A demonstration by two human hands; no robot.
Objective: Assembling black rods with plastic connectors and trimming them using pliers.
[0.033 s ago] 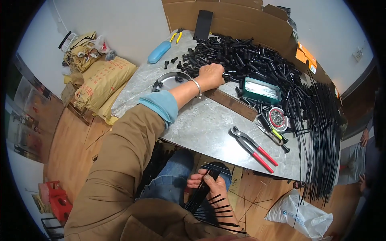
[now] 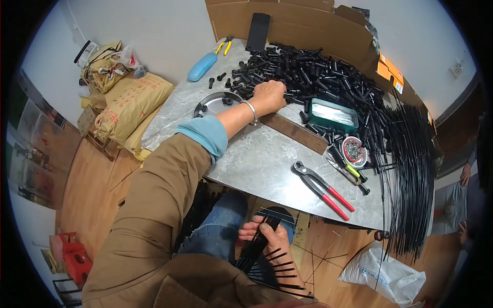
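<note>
My left hand is at the front edge of a big pile of short black tube-like pieces with wider ends. Its fingers curl down, and what they hold, if anything, is hidden behind the knuckles. A brown flat bar lies just in front of it. Above my lap, my right hand is closed round a bundle of thin black rods, thumb on top; the rods fan out below the wrist. A thin metal wire crosses the bundle's upper end.
On the grey table are a round metal dish, a green box of thin white pieces, a bowl of small metal bits and red-handled pincers. Long black rods overhang the right edge. Cardboard stands behind.
</note>
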